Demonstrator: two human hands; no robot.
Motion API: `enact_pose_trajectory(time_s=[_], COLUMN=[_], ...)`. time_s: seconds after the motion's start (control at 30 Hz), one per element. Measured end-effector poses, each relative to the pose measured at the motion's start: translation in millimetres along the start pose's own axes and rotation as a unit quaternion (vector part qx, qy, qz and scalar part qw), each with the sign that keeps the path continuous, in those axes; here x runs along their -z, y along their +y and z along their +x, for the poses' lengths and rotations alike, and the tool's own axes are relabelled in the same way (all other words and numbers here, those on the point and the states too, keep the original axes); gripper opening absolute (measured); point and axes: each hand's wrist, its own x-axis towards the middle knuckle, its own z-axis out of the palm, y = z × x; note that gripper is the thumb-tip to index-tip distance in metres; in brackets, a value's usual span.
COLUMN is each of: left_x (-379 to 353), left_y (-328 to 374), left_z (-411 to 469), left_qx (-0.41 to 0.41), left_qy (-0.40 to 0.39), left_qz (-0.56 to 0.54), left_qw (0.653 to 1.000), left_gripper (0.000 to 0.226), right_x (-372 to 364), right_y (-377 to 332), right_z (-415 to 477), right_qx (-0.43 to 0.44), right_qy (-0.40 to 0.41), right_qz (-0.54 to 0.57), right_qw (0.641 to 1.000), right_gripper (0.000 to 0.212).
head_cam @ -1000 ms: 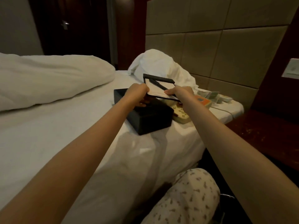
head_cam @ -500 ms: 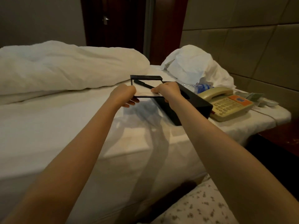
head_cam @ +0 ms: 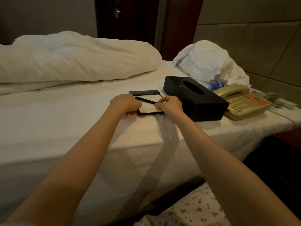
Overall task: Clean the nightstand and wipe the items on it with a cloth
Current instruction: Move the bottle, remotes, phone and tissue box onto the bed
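A black notepad holder (head_cam: 146, 92) with white paper and a black pen (head_cam: 145, 100) lies flat on the white bed sheet (head_cam: 65, 115). My left hand (head_cam: 125, 102) grips its left edge and my right hand (head_cam: 169, 106) pinches its right front corner. To its right on the sheet sit a black tissue box (head_cam: 195, 98), a beige telephone (head_cam: 242, 101) and a water bottle (head_cam: 215, 84). The dark nightstand (head_cam: 293, 139) shows at the far right edge. I see no cloth.
A rolled white duvet (head_cam: 73, 59) lies across the bed at the left. A crumpled white pillow (head_cam: 208, 61) leans on the padded headboard (head_cam: 260, 38). Small packets (head_cam: 273, 97) lie behind the phone. My patterned trouser knee (head_cam: 187, 209) is at the bottom.
Both hands carried the notepad holder left from above the tissue box and lowered it onto the sheet beside the box.
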Motion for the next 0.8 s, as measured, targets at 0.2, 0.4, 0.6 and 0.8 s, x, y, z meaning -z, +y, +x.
enact_pose_trajectory(time_s=[0.2, 0.4, 0.6, 0.8], left_x=[10, 13, 3, -17], left_y=[15, 49, 107, 166], left_z=[0, 6, -2, -17], left_qx=[-0.016, -0.086, -0.193, -0.296], left_qy=[0.058, 0.048, 0.008, 0.004], left_qz=[0.065, -0.023, -0.08, -0.101], left_qw=[0.996, 0.995, 0.978, 0.95], left_gripper=[0.008, 0.024, 0.028, 0.021], right_x=[5, 44, 99, 157], right_y=[-2, -23, 1, 32], right_z=[2, 0, 3, -3], right_qx=[0.062, 0.124, 0.057, 0.011], right_qy=[0.001, 0.058, 0.127, 0.199], right_qz=[-0.15, -0.131, -0.063, -0.068], right_qw=[0.987, 0.982, 0.988, 0.977], right_gripper=[0.036, 0.024, 0.017, 0.017])
